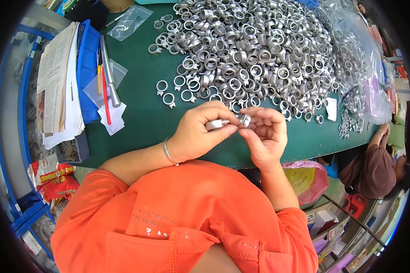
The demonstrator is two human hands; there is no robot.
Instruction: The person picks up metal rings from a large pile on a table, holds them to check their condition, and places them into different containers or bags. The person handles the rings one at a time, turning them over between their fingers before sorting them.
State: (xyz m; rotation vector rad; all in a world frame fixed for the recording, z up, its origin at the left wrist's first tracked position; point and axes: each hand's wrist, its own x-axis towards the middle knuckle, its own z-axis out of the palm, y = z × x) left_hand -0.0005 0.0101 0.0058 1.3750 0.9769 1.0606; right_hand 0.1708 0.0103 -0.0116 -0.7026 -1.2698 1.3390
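Both my hands meet over the near edge of the green table (136, 86). My left hand (205, 127) is closed around a silver metal piece (216, 124), apparently a ring with a lug seen edge-on. Its fingertips reach toward my right hand (266, 136). Between thumb and forefinger, the right hand pinches a small metal ring part (245, 120), also seen from the side. The left fingertips touch or nearly touch that part; I cannot tell which. Just beyond my hands spreads a large heap of grey metal rings (259, 54) with small lugs, several lying loose at its left edge.
At left stand a blue bin (87, 68), newspapers (54, 77), a red pencil (106, 100) and a metal rod (109, 73). Plastic bags (373, 86) with rings lie at right. A pink bag-lined bin (316, 179) is below the table edge; another person (369, 168) sits at right.
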